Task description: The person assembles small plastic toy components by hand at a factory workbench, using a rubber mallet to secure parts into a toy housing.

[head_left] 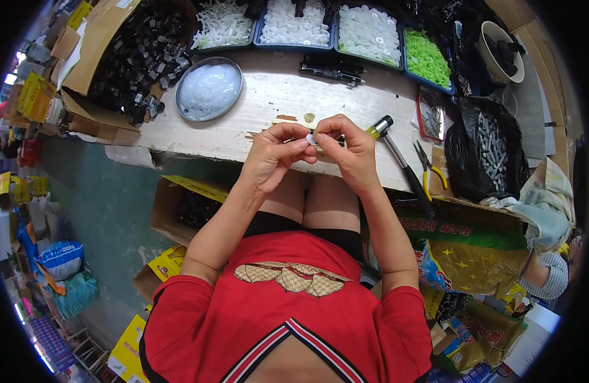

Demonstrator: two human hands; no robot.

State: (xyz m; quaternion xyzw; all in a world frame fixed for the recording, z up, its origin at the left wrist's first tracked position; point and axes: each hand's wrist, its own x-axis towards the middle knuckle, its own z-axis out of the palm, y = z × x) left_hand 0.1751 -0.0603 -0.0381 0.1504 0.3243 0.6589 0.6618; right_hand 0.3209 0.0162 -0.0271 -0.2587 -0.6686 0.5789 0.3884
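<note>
Above the worktop [269,102] edge: two hands, left hand [272,156] and right hand [349,150], both pinching one small white round part [312,138] in a narrow grip; one screwdriver [403,163] and one pair of yellow-handled pliers [428,167] lying beside.

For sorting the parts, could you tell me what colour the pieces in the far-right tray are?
Bright green pieces, clearest in the head view.

The small white part [312,138] pinched between the left hand [273,155] and the right hand [349,148] is mostly covered by fingertips, and its shape is too small to tell. A dark piece just behind it is hidden by the right hand's fingers. At the far edge, the white-parts trays [294,29] are cut off, and the black bag [483,153] at the right hides most of its grey contents.
</note>
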